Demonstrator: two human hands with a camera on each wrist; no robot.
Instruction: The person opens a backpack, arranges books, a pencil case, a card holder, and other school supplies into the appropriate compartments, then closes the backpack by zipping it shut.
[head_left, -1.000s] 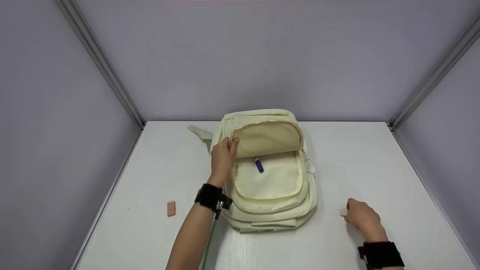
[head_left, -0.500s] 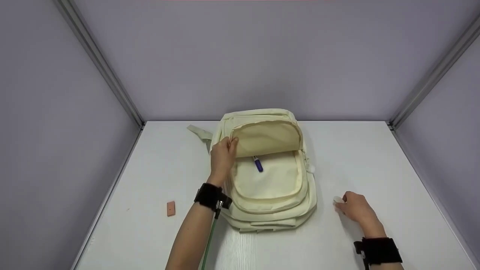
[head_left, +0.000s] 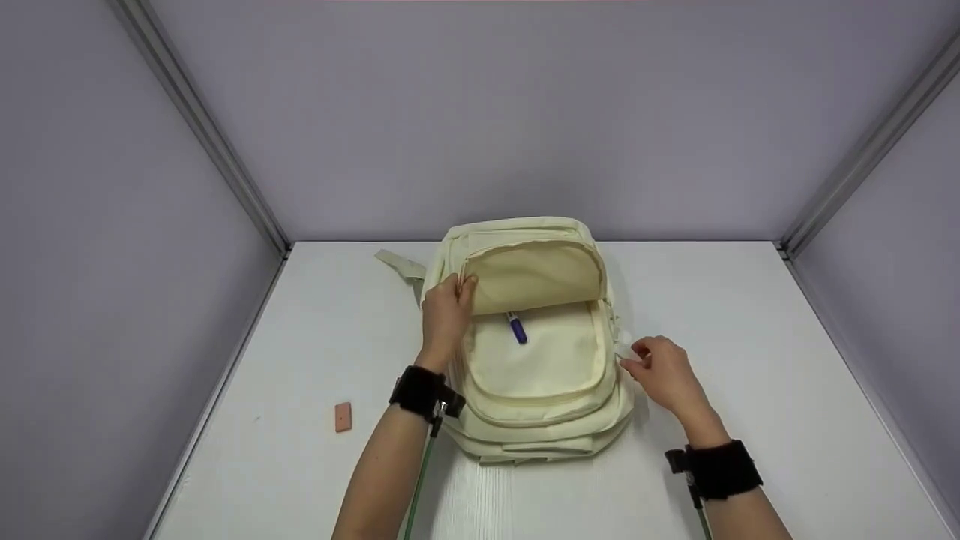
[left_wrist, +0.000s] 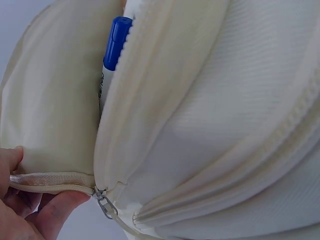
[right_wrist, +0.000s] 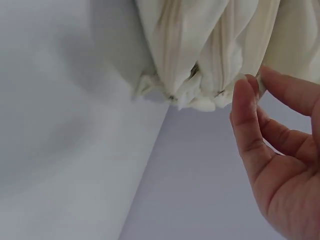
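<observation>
Cream canvas backpack (head_left: 536, 360) lies flat on our white table (head_left: 750, 315), front pocket flap (head_left: 534, 276) pinched up at its zipper edge by our left hand (head_left: 444, 315). Inside lies a blue-capped marker (head_left: 517, 328); its barrel print is too blurred to read. Our right hand (head_left: 664, 373) pinches a small white object (head_left: 624, 349), too small to identify, against the bag's right side. A pinkish eraser (head_left: 343, 417) lies well apart, left.
</observation>
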